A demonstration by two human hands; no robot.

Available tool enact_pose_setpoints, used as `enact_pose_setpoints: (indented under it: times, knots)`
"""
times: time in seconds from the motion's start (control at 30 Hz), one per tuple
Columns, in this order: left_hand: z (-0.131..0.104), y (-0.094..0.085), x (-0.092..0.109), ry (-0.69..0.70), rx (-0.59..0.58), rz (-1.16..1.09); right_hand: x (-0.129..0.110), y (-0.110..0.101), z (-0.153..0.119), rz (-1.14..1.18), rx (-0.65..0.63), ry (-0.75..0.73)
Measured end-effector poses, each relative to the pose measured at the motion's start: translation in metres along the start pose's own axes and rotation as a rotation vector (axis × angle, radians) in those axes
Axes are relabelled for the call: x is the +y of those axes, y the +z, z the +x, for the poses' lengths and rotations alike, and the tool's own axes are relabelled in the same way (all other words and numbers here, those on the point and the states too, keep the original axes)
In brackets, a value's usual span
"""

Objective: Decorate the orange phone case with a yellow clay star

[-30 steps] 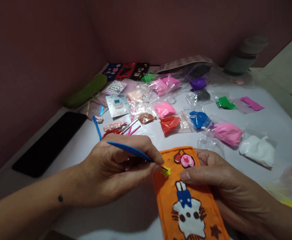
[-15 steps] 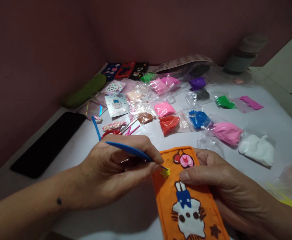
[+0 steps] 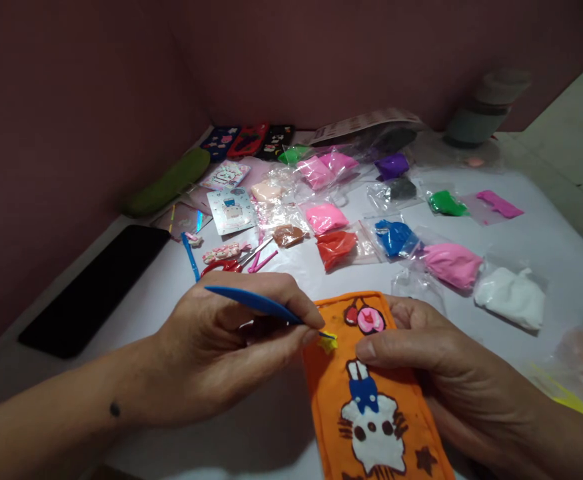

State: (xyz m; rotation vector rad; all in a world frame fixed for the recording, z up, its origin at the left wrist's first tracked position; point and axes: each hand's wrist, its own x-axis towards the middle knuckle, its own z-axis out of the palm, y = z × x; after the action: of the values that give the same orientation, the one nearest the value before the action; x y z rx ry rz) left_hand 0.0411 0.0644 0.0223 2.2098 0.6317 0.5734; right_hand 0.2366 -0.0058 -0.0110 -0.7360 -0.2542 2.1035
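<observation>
In my left hand [image 3: 241,340] a slim blue modelling tool [image 3: 251,301] is pinched between thumb and fingers. Its thin tip touches a small yellow star [image 3: 328,343] on an orange clay-covered panel [image 3: 328,407], shaped like a phone case. My right hand [image 3: 421,347] grips the panel by its right edge, thumb on the front and fingers behind. A white cat figure in blue [image 3: 377,433], upside down to me, a pink-and-red cherry shape [image 3: 370,320] and a brown star [image 3: 426,460] decorate the panel. Its lower end runs out of view.
A black phone [image 3: 96,287] lies at the left. Red-handled scissors [image 3: 224,265] sit beyond my left hand. Bags of clay, among them red [image 3: 336,250], blue [image 3: 395,238] and white [image 3: 514,297], spread across the table. A bottle [image 3: 481,113] stands at the back right.
The blue tool's tip has shifted slightly at the top of the yellow star. Both hands keep their holds, and the whole view has drifted a little.
</observation>
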Motion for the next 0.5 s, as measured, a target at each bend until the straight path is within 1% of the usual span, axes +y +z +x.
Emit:
enact_pose_setpoints:
  times: [0.07, 0.27, 0.47, 0.5]
  knots:
    - [-0.0007, 0.0006, -0.0003, 0.017, 0.002, 0.013, 0.0005, -0.0009, -0.0004, 0.002, 0.008, -0.004]
    - [-0.0044, 0.0047, -0.0060, 0.061, 0.059, -0.016, 0.0019, 0.0009, -0.0006, -0.026, 0.009, -0.008]
    - [-0.0025, 0.0038, -0.0012, 0.044, 0.032, 0.038, 0.0015, 0.0002, 0.0011, -0.018, 0.004, -0.011]
    - [-0.0023, 0.0036, -0.0004, 0.054, 0.048, 0.032, 0.0013, -0.0003, 0.0012, -0.018, 0.001, -0.014]
